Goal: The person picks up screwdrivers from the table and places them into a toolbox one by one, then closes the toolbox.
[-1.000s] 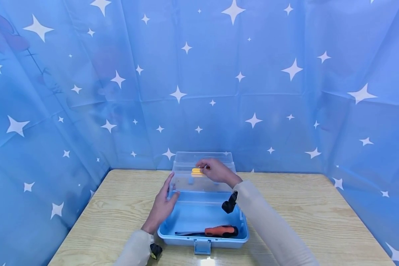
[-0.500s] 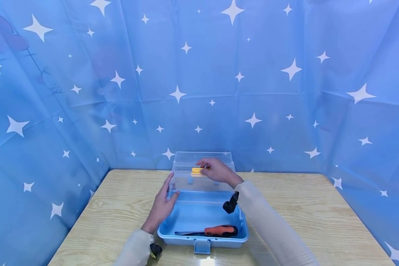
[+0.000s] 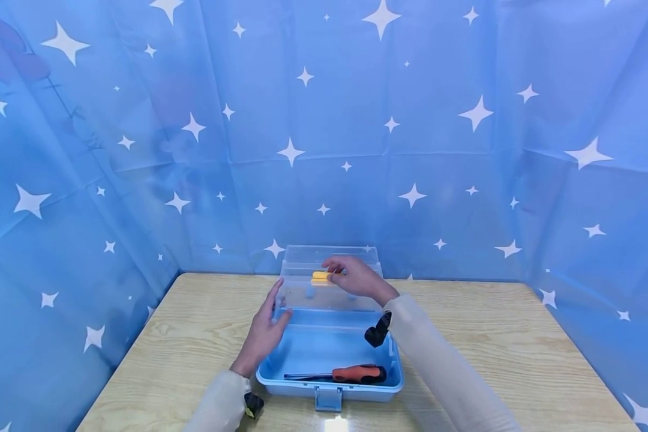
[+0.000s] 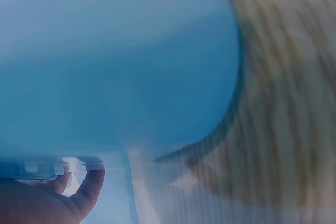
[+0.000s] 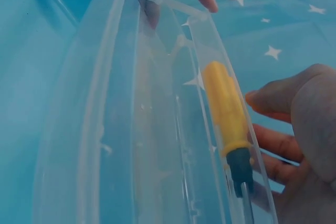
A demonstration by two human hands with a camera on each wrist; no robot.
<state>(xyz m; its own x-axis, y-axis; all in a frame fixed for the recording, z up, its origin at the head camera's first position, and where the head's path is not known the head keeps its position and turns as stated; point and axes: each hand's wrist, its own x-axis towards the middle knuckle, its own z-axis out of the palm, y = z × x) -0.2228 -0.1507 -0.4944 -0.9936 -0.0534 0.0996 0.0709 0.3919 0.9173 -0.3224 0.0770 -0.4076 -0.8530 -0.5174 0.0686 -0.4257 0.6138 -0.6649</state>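
Note:
A light blue toolbox [image 3: 308, 348] stands open, with a clear plastic tray [image 3: 297, 297] raised at its back. My left hand [image 3: 263, 333] holds the tray's left end, thumb at the front and fingers along the side. In the right wrist view, a yellow-handled screwdriver [image 5: 226, 106] with a dark collar and metal shaft lies in the tray's narrow outer channel. Beside that channel is my right hand [image 5: 315, 129], its fingers loosely bent and spread, a fingertip right at the wall near the handle. A screwdriver with an orange and black handle [image 3: 356, 374] lies in the toolbox's front.
The toolbox rests on a light wood-grain table [image 3: 491, 336], its latch [image 3: 328, 399] hanging at the front. Behind and at both sides hangs a blue curtain [image 3: 345, 192] with white stars. Each wrist wears a small black camera [image 3: 377, 330].
My right hand has shifted very slightly to the right, and the yellow handle shows a little differently beneath it. The left hand, toolbox and orange screwdriver stay as they were.

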